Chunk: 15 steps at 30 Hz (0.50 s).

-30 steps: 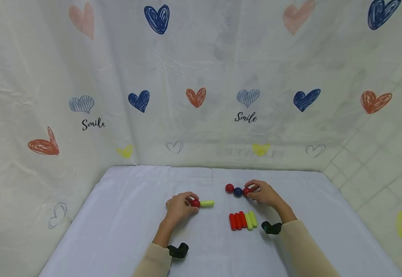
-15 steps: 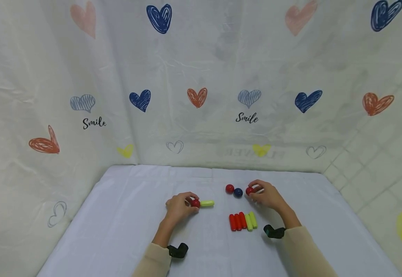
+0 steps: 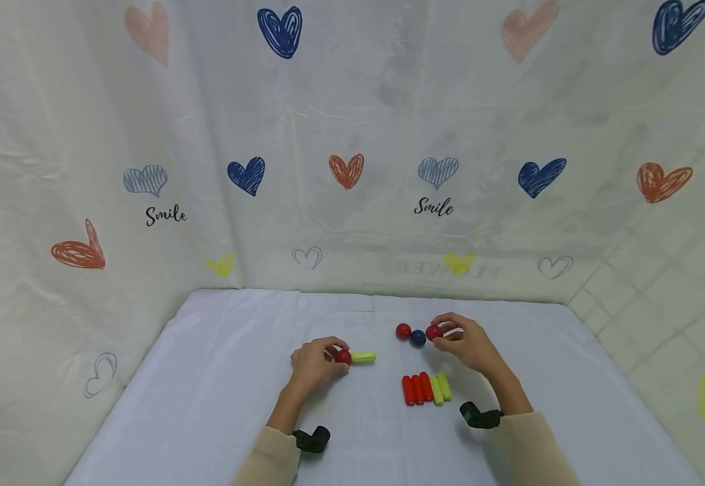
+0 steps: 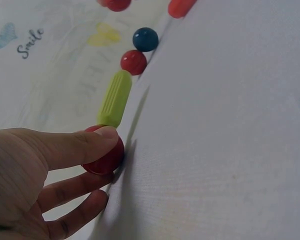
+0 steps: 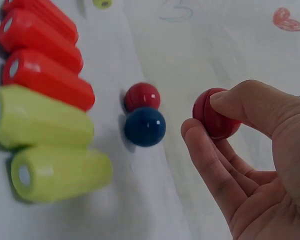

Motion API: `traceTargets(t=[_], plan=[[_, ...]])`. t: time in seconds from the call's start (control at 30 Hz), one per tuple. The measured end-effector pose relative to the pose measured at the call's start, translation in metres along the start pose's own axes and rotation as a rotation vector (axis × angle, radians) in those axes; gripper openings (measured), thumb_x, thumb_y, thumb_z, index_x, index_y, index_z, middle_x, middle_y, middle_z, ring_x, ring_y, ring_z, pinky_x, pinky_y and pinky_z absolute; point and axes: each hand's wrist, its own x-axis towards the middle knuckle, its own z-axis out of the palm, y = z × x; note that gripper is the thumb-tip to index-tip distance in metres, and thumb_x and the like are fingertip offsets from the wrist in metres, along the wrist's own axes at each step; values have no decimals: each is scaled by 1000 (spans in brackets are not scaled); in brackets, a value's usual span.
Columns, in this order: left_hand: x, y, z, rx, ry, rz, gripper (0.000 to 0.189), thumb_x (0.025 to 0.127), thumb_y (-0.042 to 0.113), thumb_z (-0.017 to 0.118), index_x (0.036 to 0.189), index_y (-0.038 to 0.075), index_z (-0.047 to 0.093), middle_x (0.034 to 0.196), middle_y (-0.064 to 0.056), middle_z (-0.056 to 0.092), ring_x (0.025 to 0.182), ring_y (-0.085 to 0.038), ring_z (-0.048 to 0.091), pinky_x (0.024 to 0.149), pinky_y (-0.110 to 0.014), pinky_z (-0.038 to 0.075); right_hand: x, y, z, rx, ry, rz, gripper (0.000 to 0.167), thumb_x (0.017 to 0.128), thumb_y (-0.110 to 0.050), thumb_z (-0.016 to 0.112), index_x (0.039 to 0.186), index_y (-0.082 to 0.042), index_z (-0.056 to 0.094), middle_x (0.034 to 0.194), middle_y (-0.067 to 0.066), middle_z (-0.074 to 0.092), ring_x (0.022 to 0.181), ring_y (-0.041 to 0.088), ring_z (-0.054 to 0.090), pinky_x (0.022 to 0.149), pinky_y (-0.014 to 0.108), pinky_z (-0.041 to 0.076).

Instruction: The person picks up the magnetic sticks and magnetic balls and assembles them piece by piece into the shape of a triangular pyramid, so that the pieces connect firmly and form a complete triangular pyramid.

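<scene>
My left hand (image 3: 316,364) pinches a red ball (image 4: 106,155) between thumb and fingers, low at the white cloth. A yellow-green rod (image 3: 363,356) sticks out from that ball, its end against it, pointing right. My right hand (image 3: 464,343) holds another red ball (image 5: 216,114) between thumb and fingertips, raised a little off the table. Just left of it, a dark blue ball (image 5: 145,126) and a third red ball (image 5: 143,96) sit side by side on the cloth.
Several rods lie in a row nearer the front: red rods (image 3: 416,389) on the left, yellow-green rods (image 3: 440,387) on the right. White cloth (image 3: 219,378) covers the table. A curtain printed with hearts (image 3: 346,172) rises behind its back edge.
My right hand first drew its red ball rightward, away from the blue ball, then lifted it slightly and moved it back left. The left hand, its ball and the yellow-green rod stayed still.
</scene>
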Motion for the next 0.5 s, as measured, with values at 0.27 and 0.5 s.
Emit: traceTargets(t=[0.27, 0.5], plan=[[-1, 0, -1, -9, -11, -10, 28, 78, 23, 89, 102, 29, 75, 91, 5, 72, 88, -16, 63, 82, -48, 32, -4, -11, 18, 41, -19, -24, 33, 93, -16, 74, 125, -15, 64, 121, 15, 66, 96, 23, 68, 83, 34, 61], [0, 0, -1, -21, -10, -21, 28, 78, 22, 89, 101, 28, 75, 91, 5, 72, 88, -17, 62, 83, -50, 32, -1, -22, 39, 69, -51, -45, 32, 92, -12, 75, 122, -15, 64, 117, 13, 65, 92, 23, 65, 79, 32, 60]])
